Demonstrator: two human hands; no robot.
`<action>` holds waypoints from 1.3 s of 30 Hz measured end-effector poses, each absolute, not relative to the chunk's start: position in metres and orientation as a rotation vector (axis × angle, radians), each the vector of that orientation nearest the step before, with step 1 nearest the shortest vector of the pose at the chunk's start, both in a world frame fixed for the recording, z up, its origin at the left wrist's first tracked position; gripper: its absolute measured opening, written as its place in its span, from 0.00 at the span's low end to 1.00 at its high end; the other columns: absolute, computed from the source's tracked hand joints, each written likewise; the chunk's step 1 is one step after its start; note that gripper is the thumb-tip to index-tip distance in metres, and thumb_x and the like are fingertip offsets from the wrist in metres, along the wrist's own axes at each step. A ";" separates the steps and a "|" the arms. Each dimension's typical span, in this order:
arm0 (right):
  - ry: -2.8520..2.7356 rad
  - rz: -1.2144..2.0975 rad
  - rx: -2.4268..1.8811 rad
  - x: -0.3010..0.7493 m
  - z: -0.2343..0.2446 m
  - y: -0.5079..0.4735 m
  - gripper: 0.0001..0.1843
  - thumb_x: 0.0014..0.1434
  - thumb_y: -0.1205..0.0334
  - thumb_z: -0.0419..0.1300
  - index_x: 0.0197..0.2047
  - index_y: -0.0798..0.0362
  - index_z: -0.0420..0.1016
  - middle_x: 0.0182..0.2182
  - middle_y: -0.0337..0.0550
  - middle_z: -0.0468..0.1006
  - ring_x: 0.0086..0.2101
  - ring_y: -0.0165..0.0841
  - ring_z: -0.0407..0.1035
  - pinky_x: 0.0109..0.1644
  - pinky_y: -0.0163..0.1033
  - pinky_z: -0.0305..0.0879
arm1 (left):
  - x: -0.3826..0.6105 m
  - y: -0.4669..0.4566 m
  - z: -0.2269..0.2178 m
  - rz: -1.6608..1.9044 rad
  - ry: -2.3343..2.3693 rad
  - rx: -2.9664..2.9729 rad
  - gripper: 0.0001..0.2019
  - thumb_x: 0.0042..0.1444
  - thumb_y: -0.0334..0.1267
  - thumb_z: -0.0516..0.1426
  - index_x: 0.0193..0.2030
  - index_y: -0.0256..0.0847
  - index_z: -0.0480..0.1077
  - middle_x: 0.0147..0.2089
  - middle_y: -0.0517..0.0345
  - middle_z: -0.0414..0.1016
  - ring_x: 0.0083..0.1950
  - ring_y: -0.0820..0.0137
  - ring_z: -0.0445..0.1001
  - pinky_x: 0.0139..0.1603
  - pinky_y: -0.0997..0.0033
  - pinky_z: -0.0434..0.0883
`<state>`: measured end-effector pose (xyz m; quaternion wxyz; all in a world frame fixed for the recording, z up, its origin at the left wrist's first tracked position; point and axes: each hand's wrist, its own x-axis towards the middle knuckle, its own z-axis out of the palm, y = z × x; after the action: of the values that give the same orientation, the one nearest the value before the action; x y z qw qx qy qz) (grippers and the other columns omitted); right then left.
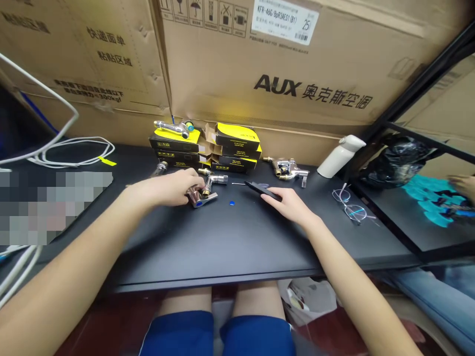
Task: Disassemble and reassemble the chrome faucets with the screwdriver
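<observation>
My left hand [183, 185] is closed on a chrome faucet [200, 199] whose flat lever bears a blue mark. Against it lies a second chrome and brass fitting [217, 180]. My right hand [287, 203] grips the black handle of a screwdriver [261, 190], its thin metal shaft pointing left toward the faucet but apart from it. On the black table between the hands lies a small blue cap [232, 203]. Another chrome piece [160, 168] is partly hidden behind my left hand.
Yellow-and-black boxes [237, 136] stand stacked at the back, a chrome tap [174, 128] on top. Further right are more faucets [287, 170], a white bottle [339, 155] and glasses [354, 211]. White cables [74, 153] coil at left. Another person's hand [462, 185] shows far right.
</observation>
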<state>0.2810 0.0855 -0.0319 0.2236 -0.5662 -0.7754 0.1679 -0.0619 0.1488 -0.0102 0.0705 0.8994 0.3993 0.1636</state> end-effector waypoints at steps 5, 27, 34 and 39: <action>-2.179 0.453 -1.533 0.281 -0.032 0.086 0.19 0.65 0.49 0.55 0.48 0.49 0.80 0.41 0.41 0.83 0.38 0.39 0.74 0.42 0.41 0.66 | -0.065 0.143 -0.023 0.309 1.212 2.649 0.16 0.45 0.31 0.55 0.43 0.45 0.74 0.48 0.49 0.72 0.40 0.62 0.77 0.41 0.65 0.75; -2.044 0.217 -1.155 0.264 -0.034 0.075 0.17 0.64 0.52 0.57 0.47 0.53 0.79 0.41 0.48 0.82 0.38 0.40 0.76 0.47 0.45 0.71 | -0.022 0.126 -0.015 0.927 1.031 2.434 0.18 0.59 0.38 0.54 0.55 0.41 0.72 0.49 0.51 0.78 0.43 0.66 0.77 0.44 0.67 0.77; -2.121 0.258 -1.151 0.263 -0.038 0.077 0.16 0.64 0.52 0.57 0.46 0.52 0.80 0.44 0.47 0.83 0.41 0.40 0.78 0.50 0.43 0.71 | -0.019 0.123 -0.018 0.923 1.027 2.409 0.19 0.60 0.39 0.54 0.56 0.40 0.72 0.47 0.50 0.76 0.45 0.66 0.77 0.43 0.68 0.76; -2.130 0.266 -1.154 0.262 -0.038 0.077 0.16 0.65 0.53 0.56 0.47 0.52 0.79 0.44 0.46 0.83 0.41 0.39 0.78 0.50 0.43 0.71 | -0.017 0.121 -0.018 0.928 1.025 2.363 0.19 0.60 0.39 0.54 0.57 0.40 0.73 0.48 0.49 0.76 0.46 0.66 0.77 0.42 0.69 0.76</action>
<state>0.2623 0.0773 -0.0385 0.3452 -0.4444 -0.8203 0.1026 -0.0175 0.1207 -0.0176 0.2008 0.8455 0.3668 0.3320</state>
